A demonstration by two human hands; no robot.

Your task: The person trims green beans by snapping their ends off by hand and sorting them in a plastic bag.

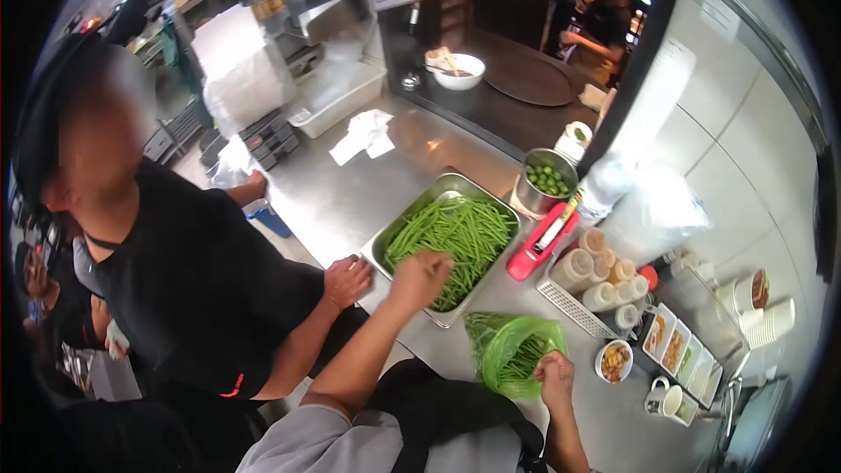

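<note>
A steel tray [370,250] full of green beans [460,232] lies on the metal counter. My left hand [423,278] hovers over the beans at the tray's near side, fingers drawn together; whatever they hold is too small to tell. To the right of it, a green plastic bag [543,333] stands open with more green beans [526,359] inside. My right hand [555,375] is closed on the bag's right edge.
A co-worker [201,271] stands at left, one hand [348,281] at the counter edge beside the tray. Beyond the tray are a pot of limes [548,177] and a red object [543,241]. Sauce bottles [600,296], a small bowl [613,361] and a mug [664,399] are at right.
</note>
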